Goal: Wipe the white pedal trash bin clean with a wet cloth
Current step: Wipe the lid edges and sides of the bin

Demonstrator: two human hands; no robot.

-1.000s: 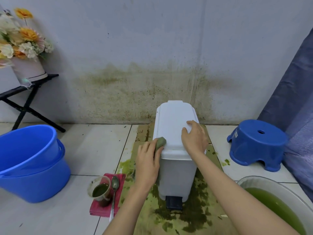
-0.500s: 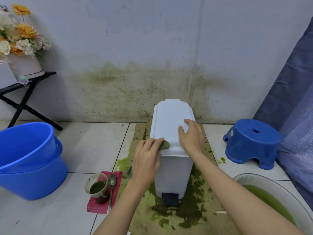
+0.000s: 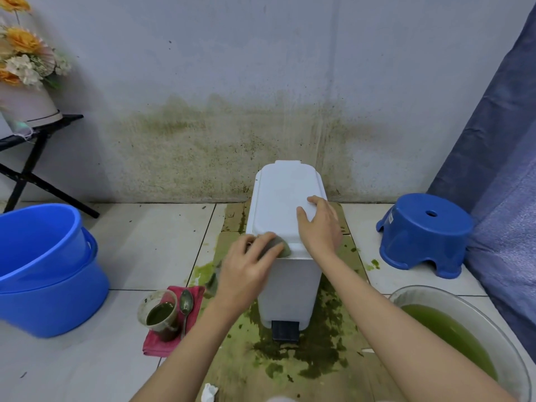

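The white pedal trash bin (image 3: pixel 285 198) stands upright on stained cardboard against the wall, its lid closed and its dark pedal (image 3: pixel 285 330) facing me. My left hand (image 3: pixel 246 271) presses a greenish-grey wet cloth (image 3: pixel 280 246) against the front left edge of the lid, with the fingers laid over the cloth. My right hand (image 3: pixel 320 226) rests flat on the right side of the lid, fingers spread.
Stacked blue buckets (image 3: pixel 43 265) sit at left. A cup of green sludge (image 3: pixel 159 314) and a spoon (image 3: pixel 185 303) lie on a red cloth (image 3: pixel 174 320). A blue stool (image 3: pixel 423 233) and a basin of green water (image 3: pixel 464 335) are at right. Green mess covers the cardboard (image 3: pixel 304 358).
My left hand has slid the cloth along the lid's front edge, from the left corner toward the middle. My right hand has stayed on the lid.
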